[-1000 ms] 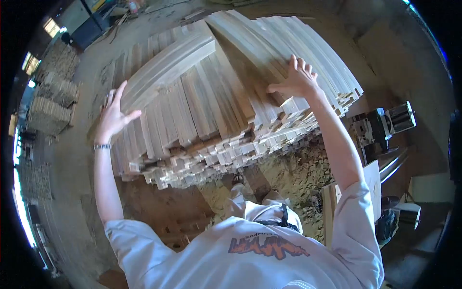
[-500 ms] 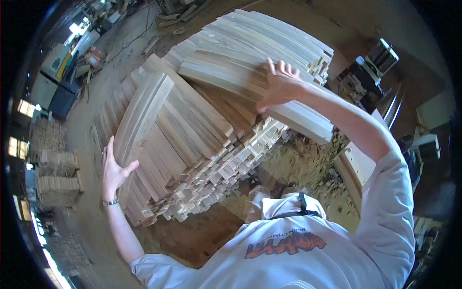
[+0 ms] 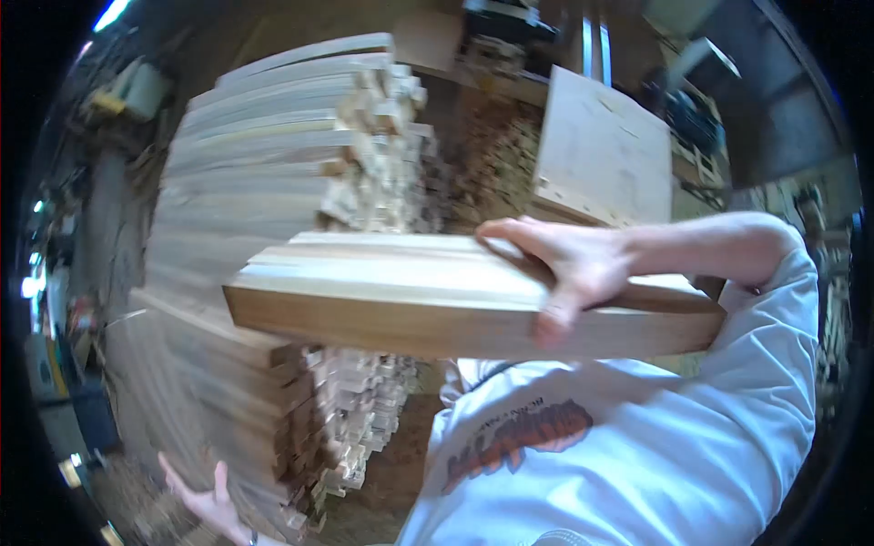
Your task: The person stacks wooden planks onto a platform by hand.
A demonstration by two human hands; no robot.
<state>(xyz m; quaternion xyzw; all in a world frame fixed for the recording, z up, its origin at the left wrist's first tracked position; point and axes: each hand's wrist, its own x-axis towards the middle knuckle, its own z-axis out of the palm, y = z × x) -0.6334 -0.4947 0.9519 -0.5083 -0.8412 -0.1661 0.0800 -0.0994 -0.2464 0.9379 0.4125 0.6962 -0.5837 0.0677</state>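
My right hand [image 3: 583, 264] grips a bundle of wooden boards [image 3: 391, 314] from above, thumb on the near side and fingers over the far side. The bundle lies level across the front of my body, its left end over the edge of the stack. At the lower left, my left hand [image 3: 208, 499] has its fingers spread and holds nothing. Beside it rises the big stack of wooden boards [image 3: 246, 173], with uneven ends facing me. Part of the stack is hidden behind the held bundle.
A pale panel-topped table [image 3: 605, 150] stands beyond my right arm. Dark machinery [image 3: 696, 123] is at the far right. Wood scraps [image 3: 505, 155] lie on the floor between stack and table. Objects at the left edge are blurred.
The bundle has come off the stack in my right hand, swung right and toward my body. My view has turned right. My left hand has come away from the boards on top.
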